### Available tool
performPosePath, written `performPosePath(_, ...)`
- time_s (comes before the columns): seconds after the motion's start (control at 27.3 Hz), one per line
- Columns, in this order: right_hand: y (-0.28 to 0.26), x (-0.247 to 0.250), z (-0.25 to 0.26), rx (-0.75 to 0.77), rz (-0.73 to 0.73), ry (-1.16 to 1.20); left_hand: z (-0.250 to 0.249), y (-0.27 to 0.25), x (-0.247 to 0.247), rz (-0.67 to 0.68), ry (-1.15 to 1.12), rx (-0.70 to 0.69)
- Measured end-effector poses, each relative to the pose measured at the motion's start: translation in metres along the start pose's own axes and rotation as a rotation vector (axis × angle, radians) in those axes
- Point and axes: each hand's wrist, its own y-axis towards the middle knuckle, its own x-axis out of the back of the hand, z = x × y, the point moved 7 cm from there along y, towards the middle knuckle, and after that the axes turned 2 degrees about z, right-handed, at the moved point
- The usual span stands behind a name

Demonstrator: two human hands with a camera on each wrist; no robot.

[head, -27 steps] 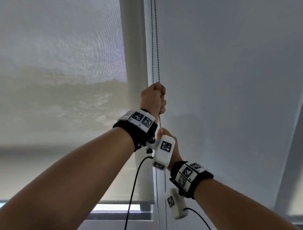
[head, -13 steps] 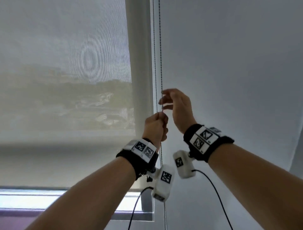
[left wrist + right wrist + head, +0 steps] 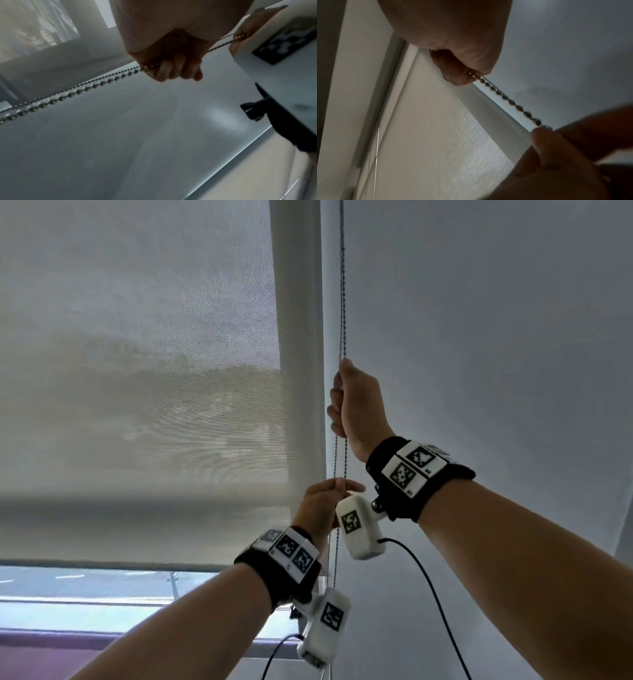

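A translucent roller blind [image 3: 137, 371] covers most of the window on the left, and its bottom bar [image 3: 137, 564] sits above a strip of bare glass. Just past the blind's right edge, a bead chain [image 3: 343, 302] hangs straight down. The left grip [image 3: 320, 508] is curled round the chain low down, a little above the level of the bottom bar. The right grip [image 3: 361, 409] is higher up, with its fingers closed tight on the same chain. A plain pale wall [image 3: 496, 337] fills the right side.
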Motion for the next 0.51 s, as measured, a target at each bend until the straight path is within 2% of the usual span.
performPosePath(0.07, -0.002, 0.000, 0.001, 0.035, -0.006, -0.003, -0.010, 0.004, 0.004, 0.029, -0.015, -0.064)
performPosePath(0.22, -0.006, 0.006, -0.010, 0.079, -0.037, -0.016, -0.039, 0.013, 0.012, -0.030, -0.183, -0.116)
performPosePath(0.33, -0.015, 0.014, -0.024, 0.119, -0.075, -0.079, -0.072, 0.013, 0.010, -0.005, -0.213, -0.192)
performPosePath(0.51, -0.040, 0.016, -0.064, -0.006, -0.037, 0.070, -0.115, 0.020, -0.006, 0.056, -0.219, -0.219)
